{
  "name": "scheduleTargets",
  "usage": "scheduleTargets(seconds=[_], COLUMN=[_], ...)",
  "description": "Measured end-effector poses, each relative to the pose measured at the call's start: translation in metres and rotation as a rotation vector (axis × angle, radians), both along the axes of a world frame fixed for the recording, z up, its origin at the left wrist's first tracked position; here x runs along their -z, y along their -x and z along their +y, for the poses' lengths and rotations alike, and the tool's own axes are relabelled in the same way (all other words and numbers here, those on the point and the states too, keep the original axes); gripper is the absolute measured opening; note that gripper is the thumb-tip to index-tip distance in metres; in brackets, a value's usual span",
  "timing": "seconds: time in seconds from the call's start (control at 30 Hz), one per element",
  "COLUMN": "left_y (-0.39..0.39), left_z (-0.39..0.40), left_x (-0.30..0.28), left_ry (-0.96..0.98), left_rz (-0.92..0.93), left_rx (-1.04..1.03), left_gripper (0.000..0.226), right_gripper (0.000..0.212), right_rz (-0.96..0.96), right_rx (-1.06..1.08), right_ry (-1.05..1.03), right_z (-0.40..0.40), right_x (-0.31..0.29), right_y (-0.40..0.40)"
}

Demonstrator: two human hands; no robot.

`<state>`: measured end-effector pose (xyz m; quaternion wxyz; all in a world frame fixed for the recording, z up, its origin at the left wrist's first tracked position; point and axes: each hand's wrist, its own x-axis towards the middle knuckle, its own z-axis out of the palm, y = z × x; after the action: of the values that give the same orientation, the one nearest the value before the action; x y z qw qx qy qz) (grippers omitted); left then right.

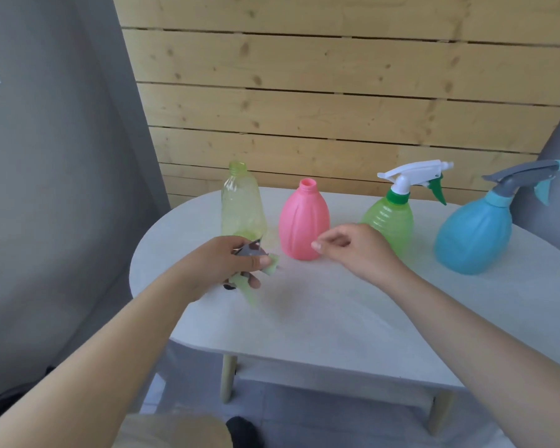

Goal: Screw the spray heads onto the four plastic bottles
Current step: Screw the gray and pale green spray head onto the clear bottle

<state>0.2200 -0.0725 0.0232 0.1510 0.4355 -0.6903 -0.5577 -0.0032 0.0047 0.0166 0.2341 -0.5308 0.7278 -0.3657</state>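
Wooden slats back a white table [304, 318]. Left hand [220, 263] grips a blurred grey-green spray head [254, 253], near and just below the upright pale yellow-green bottle [241, 202], whose open neck is far above. Right hand [353, 247], loosely curled and empty, hovers beside the uncapped pink bottle [303, 221].

Yellow-green bottle [242, 202], pink bottle [303, 221], green bottle [391, 221], blue bottle [474, 239].

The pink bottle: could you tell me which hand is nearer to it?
Right. The right hand sits just beside the pink bottle, fingertips almost at its base. The left hand, clutching a spray head, is further off to its left.
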Motion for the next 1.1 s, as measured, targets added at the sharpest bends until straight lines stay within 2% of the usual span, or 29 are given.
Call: scheduleTargets(seconds=[0.1,0.2,0.27,0.37,0.47,0.7,0.93,1.1], left_y=[-0.015,-0.023,-0.024,-0.026,-0.026,-0.018,-0.002,0.013], left_z=[-0.004,-0.006,-0.008,-0.011,-0.011,-0.003,-0.001,0.0], left_x=[0.001,0.003,0.004,0.005,0.005,0.002,0.002,-0.001], left_ry=[-0.018,-0.033,-0.012,-0.009,-0.001,0.037,0.095,0.179], left_rz=[0.02,0.045,0.036,0.026,0.011,-0.021,0.061,0.049], left_rx=[-0.045,-0.066,-0.081,-0.095,-0.095,-0.093,-0.15,-0.155], left_gripper=[0.029,0.034,0.037,0.039,0.038,0.037,0.037,0.033], right_gripper=[0.061,0.101,0.111,0.103,0.09,0.083,0.077,0.077], right_rz=[0.087,0.022,-0.026,-0.109,-0.093,-0.056,0.112,0.26], right_rx=[0.163,0.115,0.068,0.073,0.078,0.028,-0.009,-0.013], right_ry=[0.022,-0.025,-0.025,0.035,0.067,0.155,-0.04,-0.148], right_z=[-0.017,-0.035,-0.044,-0.053,-0.055,-0.025,0.05,0.094], right_x=[0.007,0.015,0.02,0.027,0.029,0.007,-0.023,-0.024], right_y=[-0.003,-0.009,-0.011,-0.011,-0.009,0.0,0.045,0.084])
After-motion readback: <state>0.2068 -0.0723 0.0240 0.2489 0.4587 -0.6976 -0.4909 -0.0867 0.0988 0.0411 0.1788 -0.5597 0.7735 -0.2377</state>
